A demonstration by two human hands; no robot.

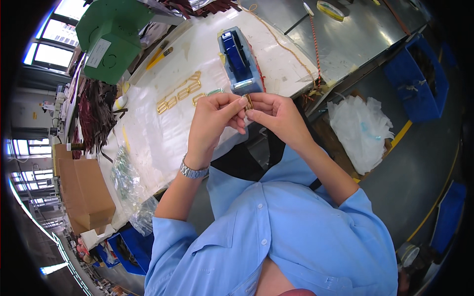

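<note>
A small gold metal buckle (pixel 249 102) is pinched between my two hands, just in front of the tape dispenser (pixel 241 61). My left hand (pixel 215 116) grips one side with thumb and fingertips, while my right hand (pixel 277 117) holds the other side; the fingers partly cover the buckle. More gold buckles (pixel 178 93) lie in rows on the white worktop (pixel 163 130), to the left of the dispenser. Beside them, close to my left hand, is a small green piece (pixel 215 91), partly hidden. A blue roll sits inside the dispenser.
A green machine housing (pixel 111 47) and dark strips (pixel 94 111) stand at the left. Yellow-handled tools (pixel 159 56) lie farther back. A clear plastic bag (pixel 129 180) and cardboard box (pixel 86 192) are nearer left. At right are a white plastic bag (pixel 363 133) and blue crate (pixel 417 79).
</note>
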